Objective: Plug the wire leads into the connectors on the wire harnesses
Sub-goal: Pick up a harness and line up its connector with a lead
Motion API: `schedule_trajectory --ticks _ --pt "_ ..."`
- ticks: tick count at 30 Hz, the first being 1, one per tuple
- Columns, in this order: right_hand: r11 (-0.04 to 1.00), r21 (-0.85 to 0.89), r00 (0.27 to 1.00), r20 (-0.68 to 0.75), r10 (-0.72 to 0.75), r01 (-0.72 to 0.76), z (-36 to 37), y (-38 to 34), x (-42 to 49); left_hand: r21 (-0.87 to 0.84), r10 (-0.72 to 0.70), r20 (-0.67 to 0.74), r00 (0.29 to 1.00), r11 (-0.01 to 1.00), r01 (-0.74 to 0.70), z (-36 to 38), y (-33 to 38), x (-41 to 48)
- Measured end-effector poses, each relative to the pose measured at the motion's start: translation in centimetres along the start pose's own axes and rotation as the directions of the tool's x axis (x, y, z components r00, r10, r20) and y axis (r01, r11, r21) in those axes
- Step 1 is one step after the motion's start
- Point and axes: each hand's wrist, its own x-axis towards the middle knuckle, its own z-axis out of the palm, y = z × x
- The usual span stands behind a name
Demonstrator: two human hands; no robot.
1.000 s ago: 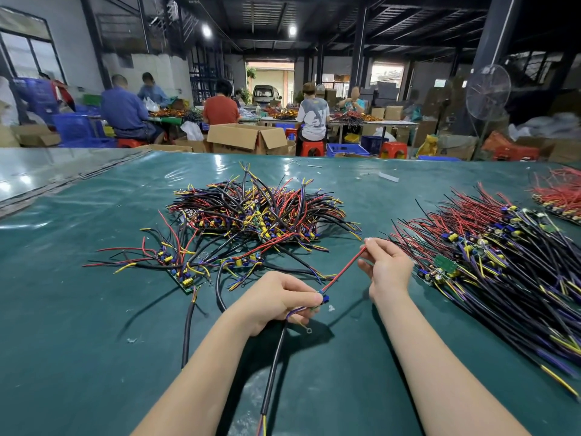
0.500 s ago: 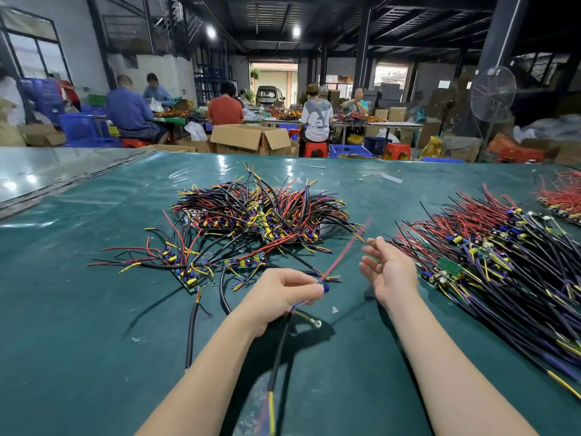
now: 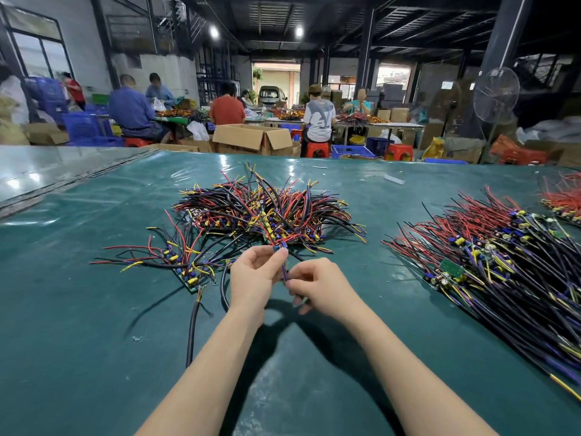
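Landmark: centre pile [image 3: 267, 212] of harnesses, a tangle of red, black, yellow & purple wires w/ small boards, on the green mat [image 3: 78, 325]. L hand [image 3: 253, 276] was raised just in front of the centre pile, fingers curled in, thumb & forefinger pinching a small blue connector [image 3: 280, 247] at the top end of a purple wire lead [image 3: 284, 271]. R hand [image 3: 322, 286] sat right beside it, also in front of the pile, fingers curled, thumb & forefinger pinching the same lead lower down. The hands were nearly touching. Whether the lead was seated in the connector I couldn't tell, too small & blurred. A lone harness [image 3: 185, 269] lay front-left of the pile, its black cable [image 3: 192, 325] running toward the camera. A second heap [image 3: 503, 262], mostly red & black, lay well to the right of the pile, w/ a red bunch [image 3: 562, 199] further right at the edge of view. Behind the pile, past the mat's far edge: cardboard box [image 3: 251, 138], ppl [image 3: 226, 110] seated at tables, a fan [image 3: 496, 96].
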Motion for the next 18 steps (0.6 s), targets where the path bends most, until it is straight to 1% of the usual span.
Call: schedule_trajectory --ticks 2,3,7,10,12,15,18 --pt "0.995 0.083 0.997 0.056 0.057 -0.062 -0.4 -0.2 -0.1 0.03 0.01 0.005 1.0 1.0 -0.01 0.0 -0.1 0.1" --pt "0.988 0.129 0.993 0.084 0.079 -0.089 -0.6 -0.1 -0.1 0.019 -0.003 0.013 1.0 1.0 0.003 0.0 -0.2 0.1" --pt "0.934 0.305 0.974 0.186 0.132 -0.185 -1.5 0.1 -0.3 -0.081 -0.108 0.046 0.993 0.99 0.112 0.1 0.0 -0.1" --pt "0.928 0.329 0.981 0.145 0.132 -0.174 -1.5 0.2 -0.2 -0.174 -0.188 0.058 0.981 0.965 0.195 -0.3 0.4 0.0" --pt "0.931 0.322 0.982 0.137 0.134 -0.172 -1.5 0.2 -0.3 -0.219 -0.242 0.123 0.962 0.939 0.264 -0.6 0.5 0.0" --pt "0.929 0.314 0.968 0.216 0.128 -0.193 -1.6 0.2 -0.5 -0.124 -0.267 0.23 0.936 0.946 0.3 -0.7 0.5 -0.1" --pt "0.932 0.298 0.957 0.258 0.13 -0.207 -1.8 0.2 -0.6 -0.05 -0.254 0.276 0.927 0.959 0.278 -0.6 0.4 -0.2"
